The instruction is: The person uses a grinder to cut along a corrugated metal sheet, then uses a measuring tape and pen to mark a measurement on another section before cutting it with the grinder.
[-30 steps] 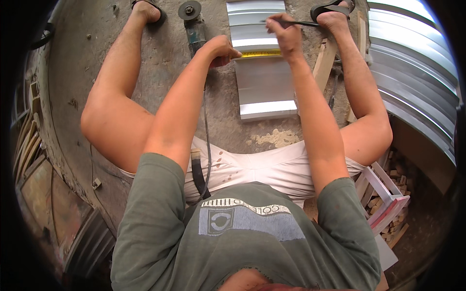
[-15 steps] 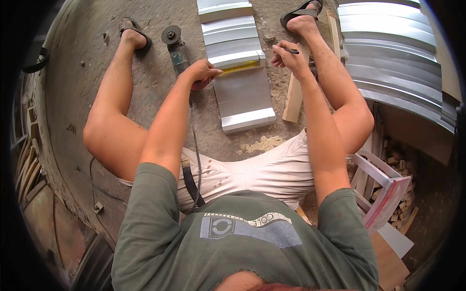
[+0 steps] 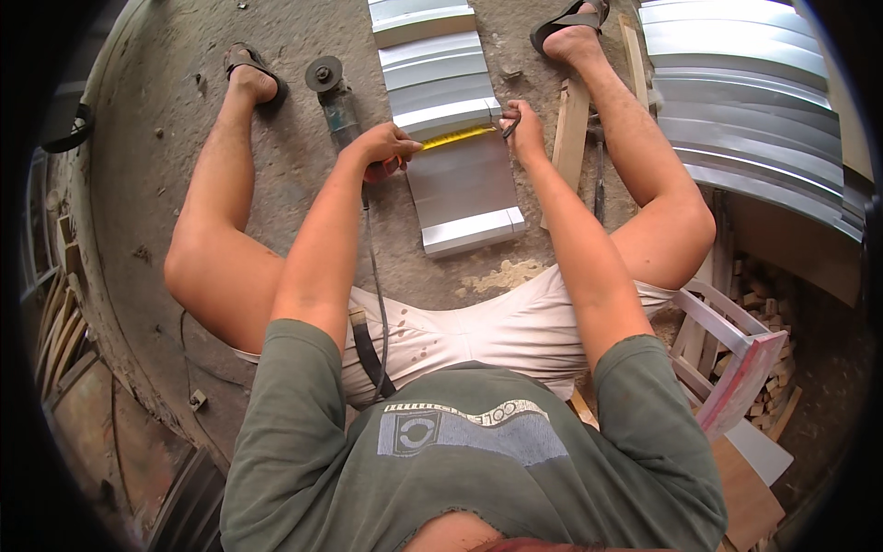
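A ridged silver sheet-metal strip lies on the ground between my legs. Across its flat part, just below a raised rib, runs the yellow blade of a tape measure. My left hand is closed on the tape measure at the strip's left edge, its red case partly hidden under the palm. At the right edge, my right hand pinches a dark pen, its fingers by the end of the blade. Whether they also grip the blade cannot be made out.
An angle grinder lies left of the strip, its cord running toward me. Wooden boards lie by my right leg. Larger corrugated sheets are stacked at the far right. A small pinkish stool stands near wood offcuts.
My right hand has moved left, with the pen, to the strip's right edge and the blade's end. The blade now lies slightly nearer me, below the rib.
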The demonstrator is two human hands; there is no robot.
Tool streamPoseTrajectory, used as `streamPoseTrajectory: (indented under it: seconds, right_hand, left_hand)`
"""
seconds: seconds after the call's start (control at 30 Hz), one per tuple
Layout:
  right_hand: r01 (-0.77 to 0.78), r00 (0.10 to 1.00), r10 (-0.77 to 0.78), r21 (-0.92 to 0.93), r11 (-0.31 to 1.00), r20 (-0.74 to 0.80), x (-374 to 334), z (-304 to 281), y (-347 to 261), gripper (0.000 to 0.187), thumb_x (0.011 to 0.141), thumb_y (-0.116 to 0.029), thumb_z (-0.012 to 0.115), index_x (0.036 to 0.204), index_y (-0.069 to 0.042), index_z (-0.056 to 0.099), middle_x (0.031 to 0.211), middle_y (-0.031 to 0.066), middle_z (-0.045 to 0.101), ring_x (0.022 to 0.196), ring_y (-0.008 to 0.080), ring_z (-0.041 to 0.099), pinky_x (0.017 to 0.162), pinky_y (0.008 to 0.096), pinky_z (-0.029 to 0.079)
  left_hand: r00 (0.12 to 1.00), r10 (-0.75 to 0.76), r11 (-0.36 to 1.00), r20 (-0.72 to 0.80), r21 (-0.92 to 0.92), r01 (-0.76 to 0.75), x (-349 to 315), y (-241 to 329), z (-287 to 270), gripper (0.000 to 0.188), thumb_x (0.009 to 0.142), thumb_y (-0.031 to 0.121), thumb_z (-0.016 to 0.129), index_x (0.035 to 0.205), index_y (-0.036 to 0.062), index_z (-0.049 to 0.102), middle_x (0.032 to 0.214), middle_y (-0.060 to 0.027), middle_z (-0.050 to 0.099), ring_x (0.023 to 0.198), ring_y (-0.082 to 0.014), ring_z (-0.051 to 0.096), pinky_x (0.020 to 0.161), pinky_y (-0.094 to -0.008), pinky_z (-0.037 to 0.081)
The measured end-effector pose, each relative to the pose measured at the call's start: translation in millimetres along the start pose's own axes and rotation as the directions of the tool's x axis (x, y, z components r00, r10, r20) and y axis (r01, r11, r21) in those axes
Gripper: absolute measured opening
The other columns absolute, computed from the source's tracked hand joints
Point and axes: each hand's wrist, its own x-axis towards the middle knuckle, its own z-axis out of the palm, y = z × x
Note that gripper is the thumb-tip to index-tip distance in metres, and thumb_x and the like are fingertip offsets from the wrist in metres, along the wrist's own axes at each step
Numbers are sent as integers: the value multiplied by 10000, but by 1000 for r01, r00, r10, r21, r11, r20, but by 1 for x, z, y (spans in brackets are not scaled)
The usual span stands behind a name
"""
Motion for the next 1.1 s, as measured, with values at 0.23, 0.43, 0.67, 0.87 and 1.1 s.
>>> streamPoseTrajectory:
  seconds: [0.23,0.43,0.67,0.87,1.1]
  right_hand:
    - [-143,989,132,189,972,70,24,-4,16,267,913,16,612,1179,7,592,997,125,653,798,160,616,655,280,544]
    - [-70,961,128,232,970,-246,26,-29,-7,295,1016,-136,530,1278,-8,570,904,128,679,725,158,626,588,276,533]
    - [81,989,-68,99,992,-130,24,-41,-93,365,1039,-335,577,1151,9,631,779,99,694,620,185,675,600,322,540]
    - [-17,939,-95,322,946,330,-24,30,-137,421,999,-412,662,1149,-21,619,1065,144,712,941,190,705,770,303,562]
    - [193,888,-158,-36,981,431,-35,41,-165,711,817,-512,832,1255,6,618,1117,179,717,1012,303,714,871,374,559]
  left_hand:
    - [994,106,993,10,50,-107,0,-3,-1,405,978,483,657,868,100,729,693,-16,641,574,-114,586,513,-305,496]
    - [975,222,850,25,-495,-181,-14,17,-31,613,972,679,544,946,83,681,640,11,611,570,-122,590,529,-279,490]
    - [996,-26,882,-82,-471,-15,-41,-19,-68,741,865,806,568,906,70,639,656,-11,612,544,-124,598,522,-281,511]
    - [892,-156,405,-424,-851,-334,-4,1,-8,736,817,760,667,944,36,632,691,-49,643,567,-169,643,560,-328,576]
    - [846,56,117,-530,-838,-532,26,30,41,438,1029,410,611,1093,-23,612,941,-115,673,860,-242,693,789,-404,625]
